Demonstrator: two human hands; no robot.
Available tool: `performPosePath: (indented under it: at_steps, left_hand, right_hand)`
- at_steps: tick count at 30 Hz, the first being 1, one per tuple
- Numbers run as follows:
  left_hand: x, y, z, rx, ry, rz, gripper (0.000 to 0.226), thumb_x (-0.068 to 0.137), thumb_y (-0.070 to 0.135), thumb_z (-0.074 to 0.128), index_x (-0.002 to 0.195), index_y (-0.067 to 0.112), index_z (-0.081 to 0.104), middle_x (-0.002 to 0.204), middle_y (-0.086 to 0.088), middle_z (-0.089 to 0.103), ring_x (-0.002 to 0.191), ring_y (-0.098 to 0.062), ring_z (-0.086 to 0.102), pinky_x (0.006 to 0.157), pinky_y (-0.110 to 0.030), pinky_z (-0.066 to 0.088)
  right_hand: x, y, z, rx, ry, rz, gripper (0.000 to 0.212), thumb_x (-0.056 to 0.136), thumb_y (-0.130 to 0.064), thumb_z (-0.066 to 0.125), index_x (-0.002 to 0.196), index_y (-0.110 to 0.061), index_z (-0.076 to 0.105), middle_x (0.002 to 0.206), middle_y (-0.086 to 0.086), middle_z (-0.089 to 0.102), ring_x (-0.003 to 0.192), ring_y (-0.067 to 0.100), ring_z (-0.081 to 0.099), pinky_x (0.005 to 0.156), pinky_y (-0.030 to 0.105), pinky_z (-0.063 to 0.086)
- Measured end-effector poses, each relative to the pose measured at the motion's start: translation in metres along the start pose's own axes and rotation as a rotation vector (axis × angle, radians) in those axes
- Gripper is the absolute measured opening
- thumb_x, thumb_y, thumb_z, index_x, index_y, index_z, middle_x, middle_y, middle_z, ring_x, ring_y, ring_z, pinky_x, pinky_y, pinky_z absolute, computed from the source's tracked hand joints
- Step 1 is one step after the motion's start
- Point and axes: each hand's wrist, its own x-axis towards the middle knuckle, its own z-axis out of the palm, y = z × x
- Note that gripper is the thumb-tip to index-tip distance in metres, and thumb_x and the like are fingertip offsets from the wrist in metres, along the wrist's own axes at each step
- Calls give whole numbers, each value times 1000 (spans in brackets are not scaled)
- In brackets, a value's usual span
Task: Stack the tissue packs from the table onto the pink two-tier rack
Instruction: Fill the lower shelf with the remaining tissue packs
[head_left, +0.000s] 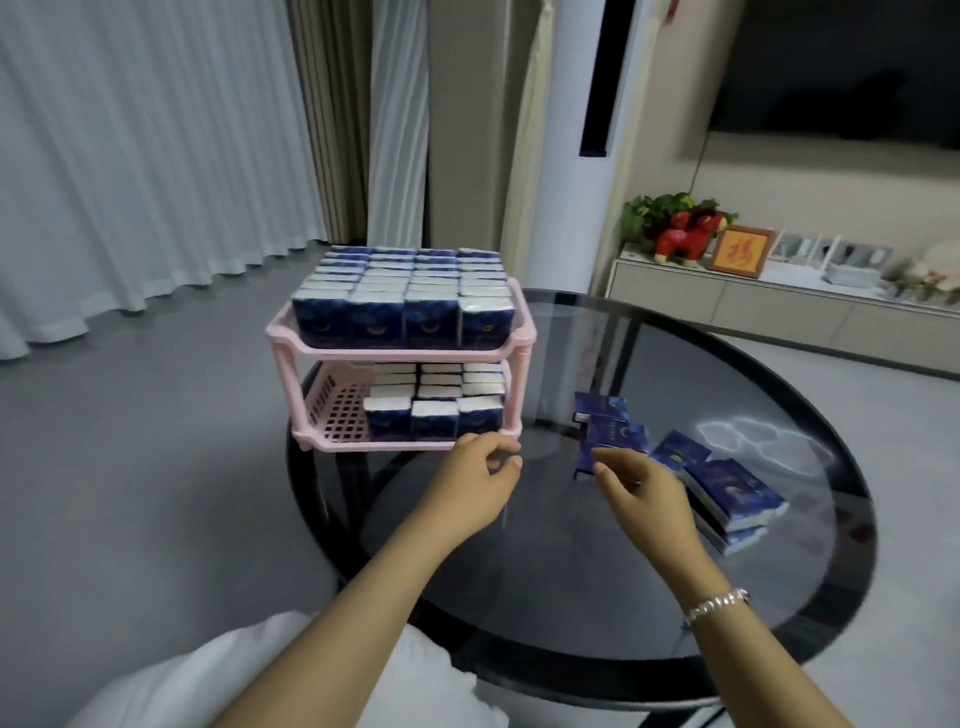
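Note:
The pink two-tier rack (400, 355) stands on the left part of the round glass table (571, 571). Dark blue tissue packs (400, 291) fill its top tier in rows. More packs (436, 402) fill the right side of the bottom tier, and its left side shows bare grid. Loose packs (727, 488) lie on the table to the right, with another pack (602, 408) behind. My left hand (478, 483) hovers at the rack's front right corner, fingers loosely curled and holding nothing. My right hand (644, 493) pinches the lower edge of one tilted tissue pack (618, 439).
Grey floor and white curtains (156, 156) lie to the left. Behind the table are a white standing air conditioner (576, 156) and a low cabinet (753, 306) with a plant, a red figurine and a framed picture. A white cushion or garment (208, 686) sits at the bottom.

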Motion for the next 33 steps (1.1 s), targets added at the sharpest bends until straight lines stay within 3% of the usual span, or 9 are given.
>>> performPosePath:
  at_steps: [3,6,10,16,19,23,26,30,33]
  left_hand:
    - [16,14,27,-68,-45,-78,24,95,23,52,116,19,63,116,4,58,93,-4,54,55,1,39]
    - [32,26,53,-106,-49,-124,28,95,21,51,121,14,62,115,4,60,99,-9,55,75,-11,41]
    - [51,31,87,-139,-40,-213,43,97,22,49,138,11,46,139,-6,52,126,-18,50,98,-25,39]
    - [64,16,113,-208,-2,-164,50,93,20,58,141,13,42,138,-7,53,119,-17,55,98,-29,46]
    - [70,10,110,-285,81,-163,50,87,19,67,134,15,50,128,-6,56,100,-11,58,85,-23,49]
    - [73,11,97,-511,97,-208,51,83,16,71,130,19,52,116,-1,58,101,-13,60,80,-24,53]
    - [73,9,94,-590,46,-270,54,81,13,73,130,18,51,117,-4,59,102,-16,61,86,-31,54]
    - [74,3,95,-641,56,-305,32,80,11,74,108,14,59,107,-10,68,91,-21,67,72,-30,55]
    - [73,1,93,-635,75,-304,26,80,11,73,98,17,56,98,-4,65,86,-19,66,68,-29,56]
  right_hand:
    - [4,21,-15,9,64,104,26,91,-22,57,115,-17,64,97,4,68,74,10,65,68,21,48]
    - [10,34,-23,-14,22,190,36,93,-25,55,128,-19,54,99,8,69,64,9,65,59,18,47]
    - [15,41,-18,-3,-56,258,46,94,-23,53,139,-19,42,111,10,66,62,5,61,41,6,39]
    - [17,48,-5,35,35,232,45,92,-26,56,136,-19,47,116,-4,63,83,9,66,74,31,57]
    - [20,43,-7,90,76,201,41,92,-25,56,133,-19,52,105,-8,65,79,5,65,75,26,56]
    - [30,28,-12,61,98,120,34,92,-25,56,126,-22,58,104,-9,66,75,-3,61,67,10,47]
    - [44,18,-14,-25,79,73,31,92,-26,57,122,-20,61,109,-6,67,82,-1,57,70,8,44]
    - [73,16,-16,-236,85,117,32,91,-21,55,123,-15,60,116,4,66,104,20,61,87,32,49]
    - [94,18,-20,-569,-44,173,33,92,-21,51,123,-12,54,123,11,58,117,30,46,91,39,43]
